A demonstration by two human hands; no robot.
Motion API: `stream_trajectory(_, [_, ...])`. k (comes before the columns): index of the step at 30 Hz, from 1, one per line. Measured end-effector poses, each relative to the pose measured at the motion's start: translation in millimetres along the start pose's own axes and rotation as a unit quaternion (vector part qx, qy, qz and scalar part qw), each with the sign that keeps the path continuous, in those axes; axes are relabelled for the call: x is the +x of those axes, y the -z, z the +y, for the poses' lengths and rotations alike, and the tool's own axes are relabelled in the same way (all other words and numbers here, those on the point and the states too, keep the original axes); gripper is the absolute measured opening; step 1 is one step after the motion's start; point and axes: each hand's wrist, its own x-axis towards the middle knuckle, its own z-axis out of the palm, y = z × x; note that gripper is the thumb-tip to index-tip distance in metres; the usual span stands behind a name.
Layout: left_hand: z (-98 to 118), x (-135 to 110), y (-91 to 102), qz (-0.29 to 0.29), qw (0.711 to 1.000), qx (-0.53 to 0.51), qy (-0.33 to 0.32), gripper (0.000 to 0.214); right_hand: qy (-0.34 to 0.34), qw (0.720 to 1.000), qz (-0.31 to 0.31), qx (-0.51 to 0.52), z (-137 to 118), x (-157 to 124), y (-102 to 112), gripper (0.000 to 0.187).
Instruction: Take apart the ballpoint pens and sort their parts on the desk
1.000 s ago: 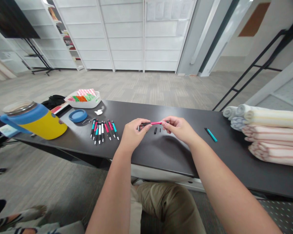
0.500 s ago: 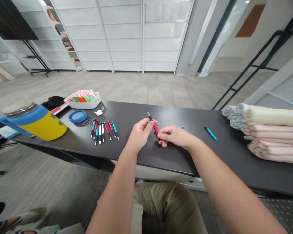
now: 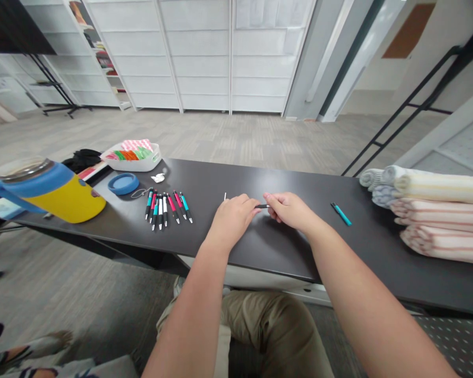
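Observation:
My left hand (image 3: 235,216) is closed around a pen (image 3: 262,206), whose black part shows between my hands while its barrel is hidden in my fingers. The fingers of my right hand (image 3: 288,211) pinch the other end, where the tip is hard to make out. Both hands are just above the dark table. A thin white stick-like piece (image 3: 225,196) shows just beyond my left hand; what it belongs to is hidden. Left of my hands lies a row of several pens (image 3: 165,211) in teal, red and white with black grips. A teal pen piece (image 3: 341,214) lies alone on the right.
A yellow and blue jug (image 3: 65,197) stands at the left, with its blue lid (image 3: 123,184) beside it. Behind is a white basket (image 3: 142,165) of colourful packets, near a crumpled white item (image 3: 158,178). Rolled striped cloths (image 3: 441,220) are stacked at the table's (image 3: 205,178) right.
The pen has turned from tilted upright to nearly level between my hands, and its red barrel is now hidden. My right hand has moved slightly up and right; my left fingers have closed over the pen.

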Motion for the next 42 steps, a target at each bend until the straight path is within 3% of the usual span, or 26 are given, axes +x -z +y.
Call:
stream_trajectory(4, [2.8, 2.3, -2.6, 0.010, 1.000, -0.009, 0.017, 0.021, 0.000, 0.997, 0.017, -0.071, 4.1, 2.0, -0.9, 0.075])
stream_trajectory(23, [5.0, 1.0, 2.9, -0.020, 0.997, 0.008, 0.068, 0.024, 0.031, 0.998, 0.035, -0.038, 6.6, 5.0, -2.4, 0.064])
stream_trajectory(35, [0.3, 0.6, 2.9, -0.017, 0.997, -0.013, 0.073, 0.022, 0.031, 0.986, -0.032, 0.163, 10.2, 6.7, 0.9, 0.048])
stream_trajectory(42, [-3.7, 0.9, 3.7, -0.022, 0.997, -0.039, 0.059, 0.027, 0.026, 0.974, -0.049, 0.219, 11.2, 4.4, 4.6, 0.046])
